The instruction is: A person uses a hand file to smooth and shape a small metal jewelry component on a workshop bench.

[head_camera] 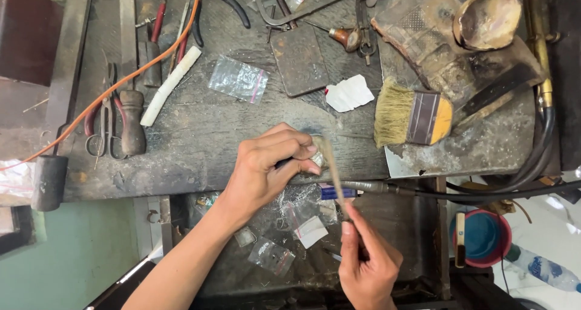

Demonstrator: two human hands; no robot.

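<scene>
The left hand pinches a small, hard, likely slippery metal piece at the counter edge, while the right hand clamps a thin stiff file low.

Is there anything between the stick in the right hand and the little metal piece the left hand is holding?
Nothing visible. The stick runs up from the right hand straight to the metal piece pinched in the left hand, apparently touching it.

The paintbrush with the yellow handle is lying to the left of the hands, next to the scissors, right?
Not quite. The head view shows the paintbrush with the yellow handle lying on the bench to the right of the hands. The scissors are on the far left, away from it.
</scene>
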